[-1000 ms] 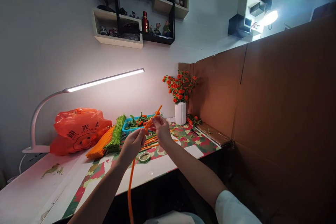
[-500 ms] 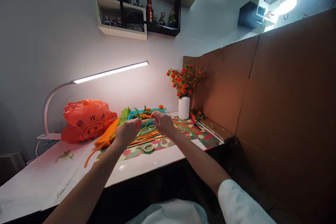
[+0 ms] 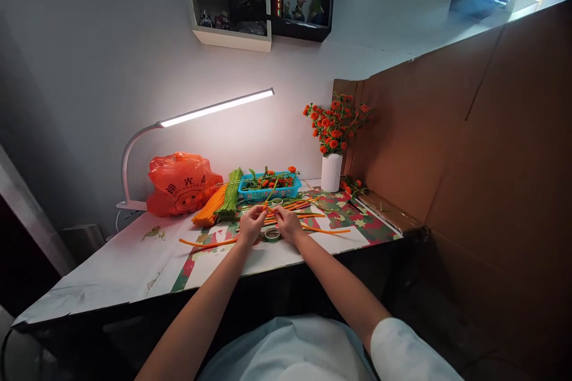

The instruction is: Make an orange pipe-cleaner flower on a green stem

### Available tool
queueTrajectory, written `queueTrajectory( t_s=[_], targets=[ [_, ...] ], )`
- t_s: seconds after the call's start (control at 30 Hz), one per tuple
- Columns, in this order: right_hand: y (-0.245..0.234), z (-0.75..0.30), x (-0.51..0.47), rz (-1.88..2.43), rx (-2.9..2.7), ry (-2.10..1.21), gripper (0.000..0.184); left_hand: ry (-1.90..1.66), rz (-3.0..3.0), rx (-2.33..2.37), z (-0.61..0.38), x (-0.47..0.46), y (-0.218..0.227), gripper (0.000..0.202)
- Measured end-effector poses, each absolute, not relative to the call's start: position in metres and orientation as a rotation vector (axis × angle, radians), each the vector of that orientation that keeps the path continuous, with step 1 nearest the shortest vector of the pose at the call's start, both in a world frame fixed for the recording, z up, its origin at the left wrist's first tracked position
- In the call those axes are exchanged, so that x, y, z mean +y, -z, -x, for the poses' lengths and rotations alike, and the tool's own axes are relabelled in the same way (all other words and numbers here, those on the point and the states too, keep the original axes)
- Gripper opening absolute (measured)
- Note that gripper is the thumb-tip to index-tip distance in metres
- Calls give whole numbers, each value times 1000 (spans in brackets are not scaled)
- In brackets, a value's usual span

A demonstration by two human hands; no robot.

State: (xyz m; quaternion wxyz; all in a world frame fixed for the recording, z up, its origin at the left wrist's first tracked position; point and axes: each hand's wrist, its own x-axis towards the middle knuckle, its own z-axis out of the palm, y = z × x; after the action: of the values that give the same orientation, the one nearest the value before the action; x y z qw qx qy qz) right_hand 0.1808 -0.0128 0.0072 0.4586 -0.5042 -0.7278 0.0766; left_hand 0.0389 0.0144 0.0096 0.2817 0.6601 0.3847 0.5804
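My left hand (image 3: 251, 225) and my right hand (image 3: 286, 222) meet low over the patterned mat (image 3: 357, 223), fingers pinched together. Between them they hold an orange pipe cleaner (image 3: 270, 193) whose free end points up and away toward the blue basket (image 3: 267, 189). Another long orange pipe cleaner (image 3: 205, 243) lies on the table to the left of my left hand, and one more (image 3: 328, 230) lies to the right of my right hand. A roll of tape (image 3: 271, 233) sits just under my hands.
Bundles of orange (image 3: 209, 212) and green pipe cleaners (image 3: 229, 197) lie by an orange plastic bag (image 3: 181, 181). A white vase of orange flowers (image 3: 331, 171) stands at the back. A desk lamp (image 3: 214, 108) arches over. A cardboard screen (image 3: 469, 131) walls the right side.
My hands have come down from the air to just above the mat. The long orange pipe cleaner that hung from my left hand now lies on the table. The camera has tilted back.
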Motion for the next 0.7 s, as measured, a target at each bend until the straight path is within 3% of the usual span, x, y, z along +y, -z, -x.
queueTrajectory(
  t_s=[0.33,0.5,0.7],
  targets=[
    [1,-185,-5,1146,-1757,-253,23,-1528,-1961,1104,-37,7,-8,32],
    [2,-186,-4,1138,-1738,-290,22,-1542,-1945,1050,-37,8,-7,22],
    [1,-187,-3,1102,-1736,-316,22,-1507,-1977,1073,-36,6,-10,28]
  ],
)
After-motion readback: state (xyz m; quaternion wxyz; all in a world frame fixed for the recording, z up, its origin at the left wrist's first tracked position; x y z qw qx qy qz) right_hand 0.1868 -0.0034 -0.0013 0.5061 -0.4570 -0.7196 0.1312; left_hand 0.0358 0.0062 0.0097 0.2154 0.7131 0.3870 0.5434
